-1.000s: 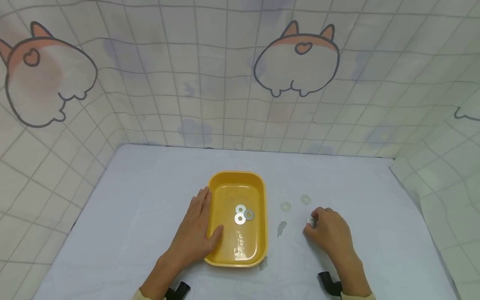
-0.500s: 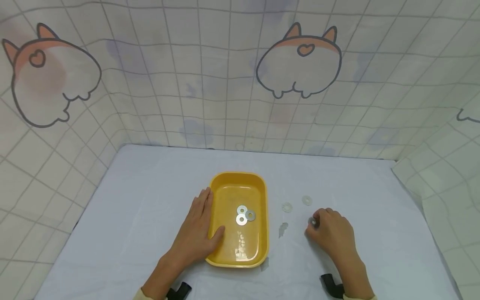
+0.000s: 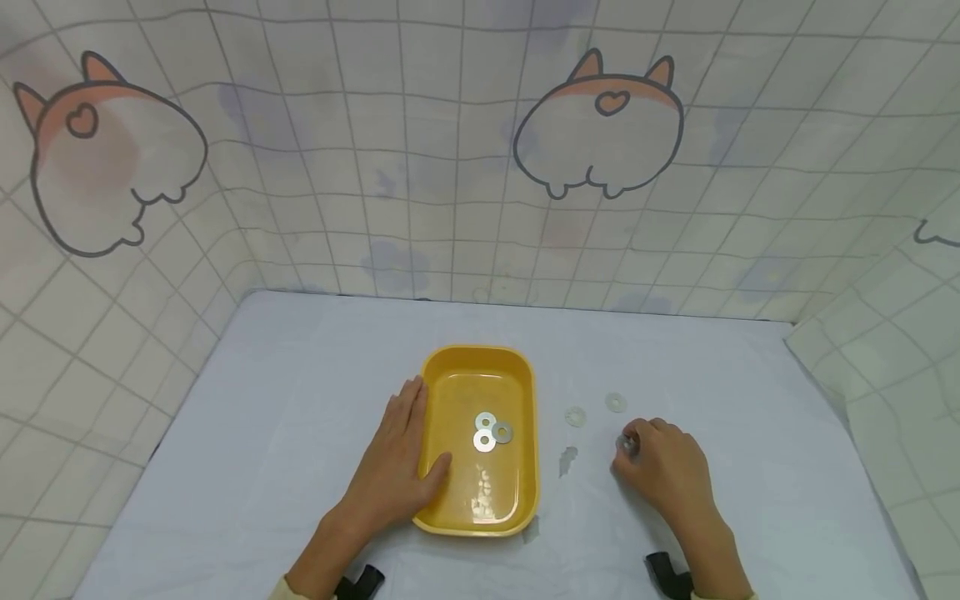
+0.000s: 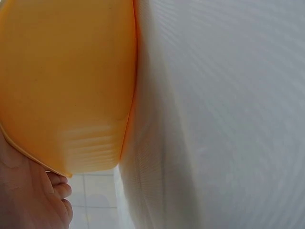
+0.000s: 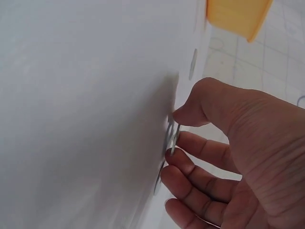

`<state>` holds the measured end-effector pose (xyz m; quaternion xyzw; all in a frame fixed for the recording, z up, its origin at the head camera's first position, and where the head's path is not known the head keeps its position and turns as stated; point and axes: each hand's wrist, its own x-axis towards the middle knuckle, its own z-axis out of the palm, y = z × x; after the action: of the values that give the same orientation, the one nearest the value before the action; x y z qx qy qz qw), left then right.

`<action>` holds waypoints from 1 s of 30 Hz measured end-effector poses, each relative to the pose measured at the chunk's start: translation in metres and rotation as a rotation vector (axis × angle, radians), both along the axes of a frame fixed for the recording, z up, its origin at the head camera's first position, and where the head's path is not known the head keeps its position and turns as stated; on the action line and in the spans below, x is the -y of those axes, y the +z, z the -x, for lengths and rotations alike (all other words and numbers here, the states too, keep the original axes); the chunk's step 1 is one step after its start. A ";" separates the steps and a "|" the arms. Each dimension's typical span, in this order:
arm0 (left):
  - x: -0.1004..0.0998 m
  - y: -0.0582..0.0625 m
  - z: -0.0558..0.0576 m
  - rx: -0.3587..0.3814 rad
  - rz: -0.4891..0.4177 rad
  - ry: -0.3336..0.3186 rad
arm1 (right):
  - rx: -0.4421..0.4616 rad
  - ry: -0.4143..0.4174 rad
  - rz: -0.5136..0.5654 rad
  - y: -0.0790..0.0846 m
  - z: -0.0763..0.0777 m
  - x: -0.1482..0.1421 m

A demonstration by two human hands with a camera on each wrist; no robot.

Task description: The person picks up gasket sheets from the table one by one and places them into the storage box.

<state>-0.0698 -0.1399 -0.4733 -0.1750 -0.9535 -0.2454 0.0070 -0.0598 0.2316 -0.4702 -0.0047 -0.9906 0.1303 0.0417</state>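
Observation:
My left hand (image 3: 392, 454) rests along the left rim of a yellow tray (image 3: 517, 492), fingers straight and thumb reaching over the rim. Three metal washers (image 3: 484, 441) lie close together on the tray floor. To the right of the tray, my right hand (image 3: 667, 467) pinches a metal washer (image 3: 630, 446) close over the white table. In the right wrist view this held washer (image 5: 175, 137) appears edge-on between thumb and fingers. Another thin ring (image 5: 158, 181) shows by the fingers on the cloth. The tray's outer wall (image 4: 71, 81) fills much of the left wrist view.
Two pale rings, one nearer (image 3: 575, 417) and one farther (image 3: 616, 402), lie between tray and right hand. A ragged grey patch (image 3: 567, 460) is close by. A tiled-pattern curtain (image 3: 420, 167) rises behind and beside the white table (image 3: 300, 358).
The right thumb and fingers have closed in on the washer, which tilts and shows less of its face. The left hand and tray hold still; the whole view shifts slightly.

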 end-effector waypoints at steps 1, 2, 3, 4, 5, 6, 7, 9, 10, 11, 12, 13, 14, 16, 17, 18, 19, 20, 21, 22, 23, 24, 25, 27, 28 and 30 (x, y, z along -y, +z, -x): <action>0.000 0.000 0.000 0.002 0.004 0.000 | -0.005 0.007 0.000 0.000 0.000 0.000; 0.001 0.000 0.000 0.003 0.007 0.000 | -0.007 0.012 0.001 -0.001 0.000 -0.001; 0.001 0.000 0.001 0.003 0.010 0.000 | -0.011 0.018 0.004 -0.001 0.000 -0.002; 0.001 0.000 0.001 0.007 0.010 -0.001 | -0.013 0.024 0.006 -0.001 0.000 -0.002; 0.001 0.000 0.001 0.012 0.014 -0.002 | -0.016 0.030 0.007 -0.001 0.000 -0.002; 0.001 0.000 0.001 0.014 0.013 -0.004 | -0.021 0.037 0.011 -0.001 0.000 -0.003; 0.001 0.000 0.001 0.016 0.011 -0.004 | -0.027 0.044 0.015 0.000 0.000 -0.003; 0.001 0.000 0.001 0.015 0.009 -0.006 | -0.040 0.059 0.020 0.001 0.001 -0.003; 0.001 -0.001 0.001 0.011 0.006 -0.007 | -0.044 0.065 0.021 0.002 0.001 -0.002; 0.001 -0.001 0.001 0.006 0.005 -0.007 | -0.052 0.073 0.021 0.002 0.002 -0.002; 0.001 -0.001 0.001 0.001 0.004 -0.006 | -0.061 0.081 0.023 0.003 0.002 -0.002; 0.001 -0.001 0.001 -0.003 0.002 -0.006 | -0.068 0.088 0.023 0.003 0.003 -0.002; 0.001 -0.001 0.001 -0.004 0.002 -0.006 | -0.074 0.095 0.024 0.003 0.003 -0.002; 0.000 -0.001 0.001 -0.004 0.000 -0.005 | -0.088 0.109 0.022 0.004 0.004 -0.002; 0.000 -0.001 0.001 -0.001 0.000 -0.004 | -0.095 0.116 0.020 0.004 0.004 -0.002; 0.000 -0.001 0.001 0.001 0.001 -0.005 | -0.102 0.124 0.020 0.004 0.005 -0.002; 0.000 -0.001 0.001 0.002 0.001 -0.005 | -0.106 0.130 0.019 0.004 0.005 -0.002; 0.000 -0.001 0.001 0.004 0.002 -0.005 | -0.109 0.137 0.017 0.004 0.006 -0.001; 0.000 -0.001 0.001 0.005 0.003 -0.006 | -0.111 0.144 0.013 0.004 0.007 -0.001; 0.000 -0.001 0.001 0.006 0.003 -0.006 | -0.110 0.148 0.011 0.005 0.008 -0.001; 0.000 -0.001 0.001 0.007 0.005 -0.006 | -0.109 0.153 0.010 0.005 0.008 -0.001; 0.000 -0.001 0.001 0.006 0.006 -0.006 | -0.109 0.158 0.011 0.006 0.009 0.000; 0.000 -0.001 0.001 0.006 0.007 -0.006 | -0.108 0.162 0.010 0.008 0.010 0.000; 0.000 -0.001 0.001 0.000 0.009 -0.006 | -0.107 0.173 0.013 0.010 0.011 0.001; 0.000 -0.001 0.001 -0.002 0.009 -0.006 | -0.107 0.179 0.016 0.011 0.011 0.001; 0.000 0.000 0.001 -0.008 0.008 -0.008 | -0.110 0.190 0.023 0.013 0.012 0.001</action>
<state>-0.0710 -0.1399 -0.4737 -0.1798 -0.9537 -0.2409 0.0093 -0.0722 0.2302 -0.4568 0.0957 -0.9812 0.1453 0.0832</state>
